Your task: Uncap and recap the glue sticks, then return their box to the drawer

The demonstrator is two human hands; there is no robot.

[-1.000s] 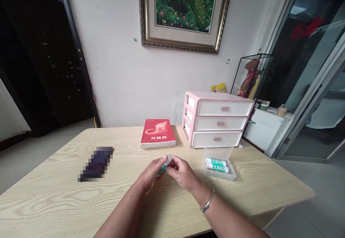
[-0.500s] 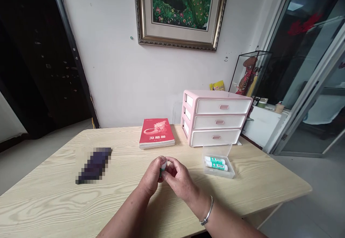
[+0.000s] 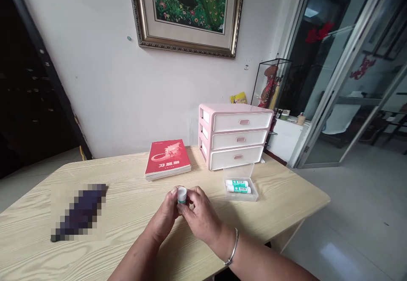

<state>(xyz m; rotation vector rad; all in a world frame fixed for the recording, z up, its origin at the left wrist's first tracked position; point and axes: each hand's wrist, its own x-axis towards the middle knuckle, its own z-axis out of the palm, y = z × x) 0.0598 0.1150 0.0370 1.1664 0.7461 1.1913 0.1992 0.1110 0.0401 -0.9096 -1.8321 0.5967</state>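
Note:
Between my two hands is a glue stick (image 3: 182,195) with a white top and a green label, held above the front middle of the table. My left hand (image 3: 165,213) is closed round it from the left, its thumb up near the white end. From the right, the fingers and thumb of my right hand (image 3: 201,215) pinch the same tube. Its lower part is hidden by my fingers. To the right, an open clear plastic box (image 3: 251,196) holds two more glue sticks (image 3: 238,187) in white and green, lying side by side.
A red-covered book (image 3: 168,156) lies behind my hands. A pink and white drawer unit (image 3: 238,137) stands at the table's back right. On the left lies a dark, pixelated object (image 3: 81,213). The wooden table (image 3: 127,230) has its right corner near the glass door.
The view has swung right, so everything sits further left. The glue stick has turned so its white end shows more plainly between my hands. Both hands still hold it.

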